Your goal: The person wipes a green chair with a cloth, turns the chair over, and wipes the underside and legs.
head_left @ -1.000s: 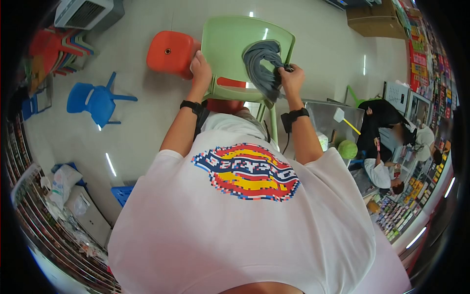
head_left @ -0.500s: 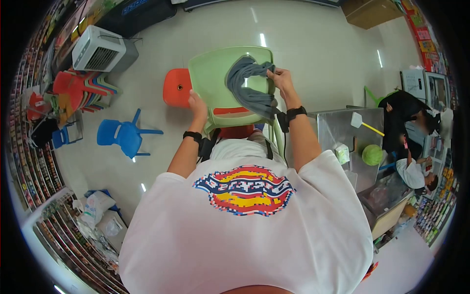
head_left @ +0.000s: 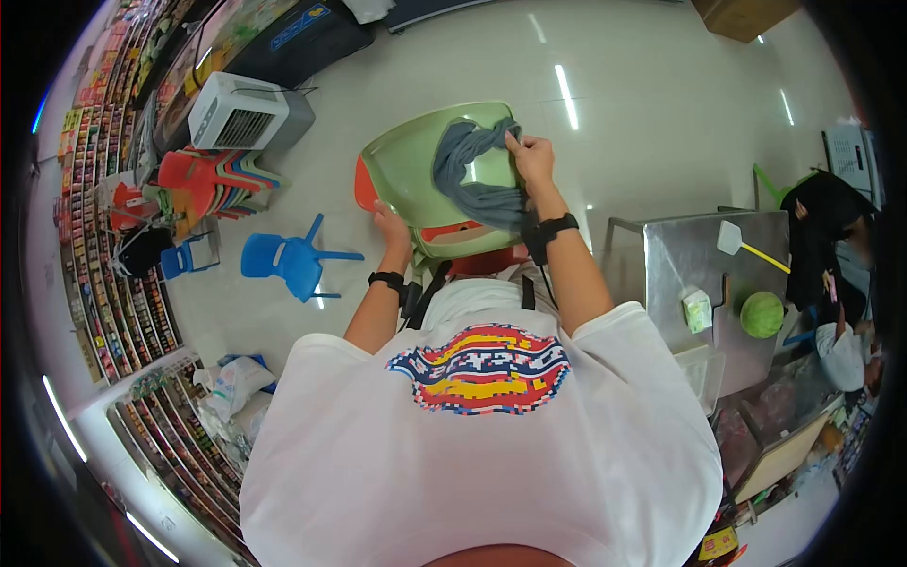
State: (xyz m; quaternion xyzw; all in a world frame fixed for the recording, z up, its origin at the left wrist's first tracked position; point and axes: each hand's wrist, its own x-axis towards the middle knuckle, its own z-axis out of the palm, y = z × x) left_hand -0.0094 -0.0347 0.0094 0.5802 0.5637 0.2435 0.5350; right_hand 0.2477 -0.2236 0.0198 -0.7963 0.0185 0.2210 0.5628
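Head view: green chair (head_left: 416, 170) is tipped, its seat facing the camera. Grey cloth (head_left: 472, 180) lies on the right half of the seat, bent in a loop. Its long axis runs from the chair's far rim to its near edge, and the lower end points toward the person's right wrist. Right hand (head_left: 531, 156) is at the far rim, fingers pinched shut on the cloth's upper end. Left hand (head_left: 390, 225) is at the near left edge, fingers curled around that edge. Red stool (head_left: 362, 184) shows just behind the chair's left side.
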